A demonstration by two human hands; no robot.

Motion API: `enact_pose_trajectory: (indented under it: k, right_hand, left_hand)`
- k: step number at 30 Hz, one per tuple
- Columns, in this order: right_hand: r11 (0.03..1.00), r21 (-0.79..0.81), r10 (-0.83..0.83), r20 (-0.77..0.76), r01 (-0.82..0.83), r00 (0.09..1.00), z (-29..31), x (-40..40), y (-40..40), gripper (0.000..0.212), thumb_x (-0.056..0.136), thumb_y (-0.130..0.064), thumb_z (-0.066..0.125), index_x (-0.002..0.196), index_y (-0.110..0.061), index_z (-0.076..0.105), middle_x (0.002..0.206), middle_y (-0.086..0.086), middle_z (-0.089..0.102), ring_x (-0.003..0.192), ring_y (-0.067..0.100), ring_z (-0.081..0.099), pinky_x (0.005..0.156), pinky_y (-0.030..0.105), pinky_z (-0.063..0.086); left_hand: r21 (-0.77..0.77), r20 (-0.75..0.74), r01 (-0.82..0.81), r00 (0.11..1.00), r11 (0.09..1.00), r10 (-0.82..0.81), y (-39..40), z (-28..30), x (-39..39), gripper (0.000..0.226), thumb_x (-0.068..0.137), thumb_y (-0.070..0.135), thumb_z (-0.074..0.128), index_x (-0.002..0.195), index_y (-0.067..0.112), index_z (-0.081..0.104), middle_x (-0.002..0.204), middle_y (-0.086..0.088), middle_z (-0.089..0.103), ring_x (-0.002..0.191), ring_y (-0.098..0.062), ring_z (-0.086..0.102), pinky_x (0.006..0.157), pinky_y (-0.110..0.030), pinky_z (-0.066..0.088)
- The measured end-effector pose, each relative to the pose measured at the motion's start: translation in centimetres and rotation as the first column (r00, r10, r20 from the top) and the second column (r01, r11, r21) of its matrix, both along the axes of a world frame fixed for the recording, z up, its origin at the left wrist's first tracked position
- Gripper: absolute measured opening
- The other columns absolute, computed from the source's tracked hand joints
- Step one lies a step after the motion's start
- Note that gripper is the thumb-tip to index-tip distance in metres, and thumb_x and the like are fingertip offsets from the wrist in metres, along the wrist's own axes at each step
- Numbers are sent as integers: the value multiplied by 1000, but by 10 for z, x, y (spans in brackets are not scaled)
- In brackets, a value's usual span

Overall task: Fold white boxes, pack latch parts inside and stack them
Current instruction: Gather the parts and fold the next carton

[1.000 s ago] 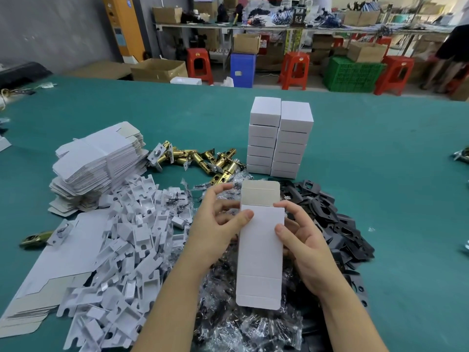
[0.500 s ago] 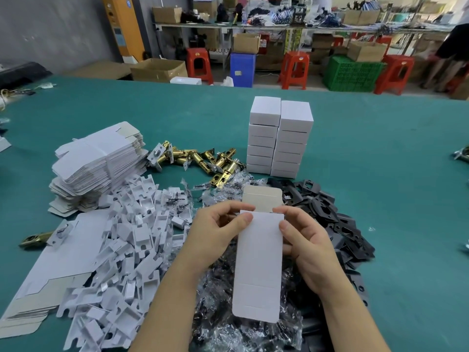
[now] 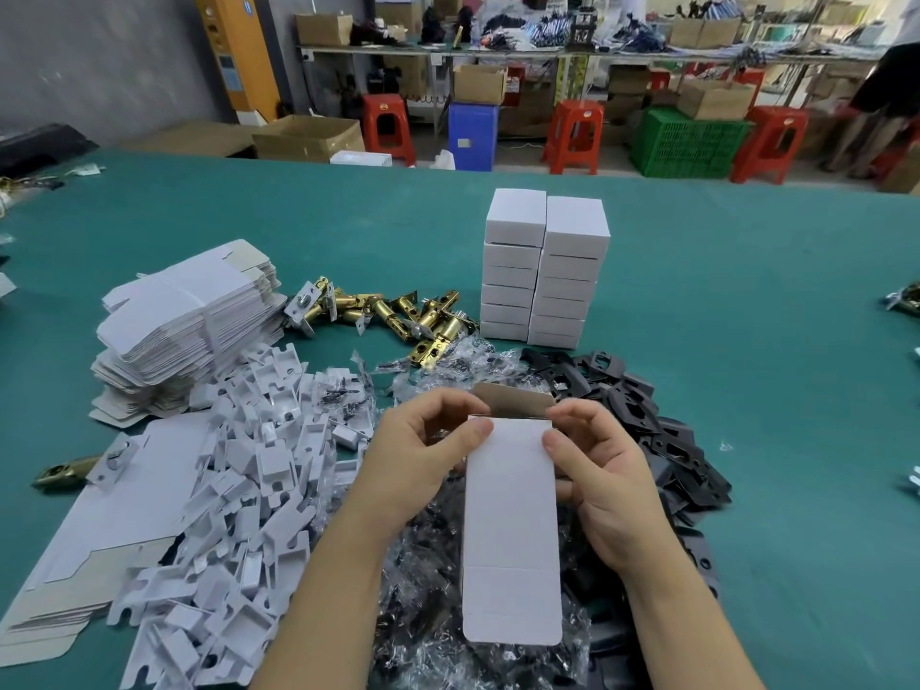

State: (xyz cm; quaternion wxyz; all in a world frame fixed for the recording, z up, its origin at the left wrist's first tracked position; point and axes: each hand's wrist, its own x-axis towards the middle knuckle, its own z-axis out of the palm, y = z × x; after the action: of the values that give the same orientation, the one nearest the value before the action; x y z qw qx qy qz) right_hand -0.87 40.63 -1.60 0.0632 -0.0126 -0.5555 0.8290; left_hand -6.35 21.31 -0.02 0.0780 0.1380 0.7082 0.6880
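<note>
I hold a white box blank [image 3: 510, 530] upright in front of me, its grey-brown top flap bent away from me. My left hand [image 3: 423, 460] pinches its upper left edge, thumb on the front face. At the upper right edge my right hand [image 3: 605, 480] pinches it the same way. Two stacks of folded white boxes [image 3: 545, 268] stand side by side beyond my hands. Brass latch parts [image 3: 398, 316] lie in a heap left of the stacks. A pile of flat box blanks [image 3: 189, 321] sits at the left.
White plastic inserts [image 3: 239, 495] are heaped at my left, clear bags of screws [image 3: 433, 634] lie under my hands, black plates [image 3: 662, 435] spread to the right. More flat cardboard [image 3: 99, 530] lies at the near left. Green table [image 3: 747, 341] stretches right; stools and crates stand beyond.
The blank has come lower and nearer to me, and its top flap has been bent back. Both hands moved down with it and curl tighter at its top edge.
</note>
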Motion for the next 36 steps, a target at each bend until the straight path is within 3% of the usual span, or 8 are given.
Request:
enact_pose_trajectory:
  k: [6, 11, 16, 20, 22, 26, 28, 36]
  right_hand:
    - [999, 33, -3, 2, 3, 1000, -3, -1, 2, 38, 82, -30, 80, 119, -27, 72, 111, 4, 72, 90, 21, 72, 59, 31, 60]
    - [992, 126, -5, -23, 8, 1000, -4, 0, 2, 21, 90, -20, 70, 110, -18, 76, 106, 4, 75, 86, 19, 73, 62, 30, 61]
    - [990, 139, -15, -33, 19, 999, -6, 0, 1, 20, 90, -22, 70, 109, -19, 76, 101, -2, 74, 81, 14, 72, 60, 27, 59]
    - [980, 194, -33, -37, 40, 999, -4, 1, 0, 18, 89, -25, 70, 106, -23, 77, 100, -5, 75, 74, 9, 69, 59, 28, 59]
    - [973, 228, -40, -38, 48, 998, -3, 1, -2, 17, 88, -26, 70, 103, -25, 78, 108, -3, 76, 75, 9, 70, 60, 28, 59]
    - [972, 230, -29, -47, 39, 998, -2, 1, -4, 11, 87, -23, 70, 95, -26, 77, 116, -2, 75, 86, 12, 74, 65, 31, 61]
    - [973, 227, -33, -47, 42, 998, -1, 2, -4, 7, 86, -23, 71, 89, -26, 76, 117, -2, 75, 88, 13, 74, 67, 30, 61]
    - [968, 242, -51, -63, 65, 997, -3, 2, -4, 25, 90, -3, 73, 101, -25, 71, 112, -4, 73, 85, 10, 72, 70, 25, 58]
  left_hand:
    - [-2, -12, 19, 1000, 1000, -19, -1, -1, -3, 41, 85, 35, 80, 120, 50, 64, 97, 4, 75, 85, -13, 70, 72, -25, 57]
    - [-43, -13, 23, 1000, 999, -24, -1, -2, -3, 18, 86, 31, 73, 103, 36, 78, 99, 5, 77, 92, -12, 71, 73, -25, 58]
    - [-28, -20, 11, 1000, 1000, -12, 1, -1, -2, 15, 88, 26, 73, 95, 38, 80, 83, 7, 74, 72, -6, 61, 66, -19, 53]
    - [-38, -2, 14, 1000, 999, -14, 1, 0, -1, 32, 89, 61, 64, 97, 34, 79, 98, -23, 69, 87, -43, 62, 76, -47, 51]
    - [-55, 30, -4, 1000, 998, 6, 3, 1, 1, 50, 82, 78, 58, 93, 33, 78, 99, -19, 71, 96, -40, 64, 82, -46, 55]
    - [-67, 55, 2, 998, 998, 2, 4, -2, -1, 8, 91, 38, 74, 93, 31, 77, 93, 0, 74, 88, -21, 68, 73, -26, 55]
    - [-46, 62, 56, 997, 997, -54, 3, -5, -1, 12, 92, 25, 75, 101, 33, 78, 98, 2, 75, 89, -14, 69, 74, -26, 58]
    - [-113, 29, 92, 996, 989, -90, 6, -4, 0, 25, 92, 27, 75, 112, 42, 77, 113, 16, 74, 104, -7, 70, 84, -30, 58]
